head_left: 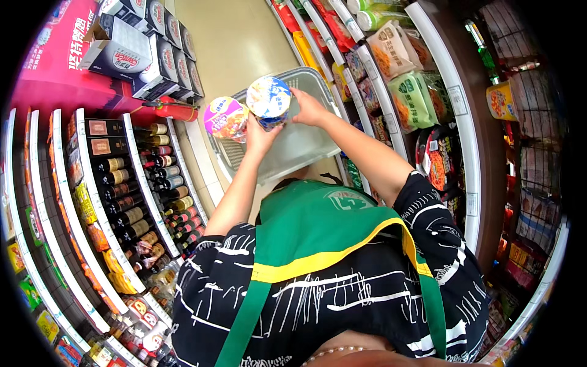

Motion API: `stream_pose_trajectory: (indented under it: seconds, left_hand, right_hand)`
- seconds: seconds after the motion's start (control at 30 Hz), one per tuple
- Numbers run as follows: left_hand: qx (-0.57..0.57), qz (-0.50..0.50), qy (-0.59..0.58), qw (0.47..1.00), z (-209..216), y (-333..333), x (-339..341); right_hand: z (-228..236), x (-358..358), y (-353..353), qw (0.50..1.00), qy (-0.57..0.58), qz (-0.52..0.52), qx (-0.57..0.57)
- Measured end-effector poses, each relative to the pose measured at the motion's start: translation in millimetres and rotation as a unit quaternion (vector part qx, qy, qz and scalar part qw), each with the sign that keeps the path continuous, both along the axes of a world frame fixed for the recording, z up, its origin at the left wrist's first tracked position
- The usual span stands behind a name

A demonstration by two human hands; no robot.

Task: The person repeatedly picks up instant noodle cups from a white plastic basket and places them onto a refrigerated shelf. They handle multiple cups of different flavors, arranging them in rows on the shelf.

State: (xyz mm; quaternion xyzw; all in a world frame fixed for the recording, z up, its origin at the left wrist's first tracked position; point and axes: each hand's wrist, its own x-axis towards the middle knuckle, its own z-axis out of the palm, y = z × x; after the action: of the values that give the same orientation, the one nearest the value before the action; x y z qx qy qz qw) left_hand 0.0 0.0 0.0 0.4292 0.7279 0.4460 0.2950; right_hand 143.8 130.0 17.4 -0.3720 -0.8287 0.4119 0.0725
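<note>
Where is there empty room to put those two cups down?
The grey basket under the hands looks bare inside, with open room between its walls. The floor aisle between the bottle shelves and snack shelves is open too. Both shelves are packed tight. The left hand holds the purple-lidded cup; the right hand holds the blue-lidded cup.

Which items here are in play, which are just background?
In play: left hand holding purple-lidded cup; right hand on blue-lidded cup; grey plastic crate beneath.
Background: bottle shelves, red fire extinguisher, snack packets.
</note>
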Motion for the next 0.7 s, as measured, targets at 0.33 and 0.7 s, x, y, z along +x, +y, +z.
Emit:
stream_pose_trajectory:
  seconds: [0.33,0.7]
  left_hand:
    - [0.037,0.018,0.02,0.999,5,2,-6]
    - [0.161,-0.183,-0.14,0.96,92,5,38]
  right_hand:
    - [-5,-13,-9,0.987,0.151,-0.05,-0.025]
    - [118,95,-58,0.929,0.326,-0.156,-0.083]
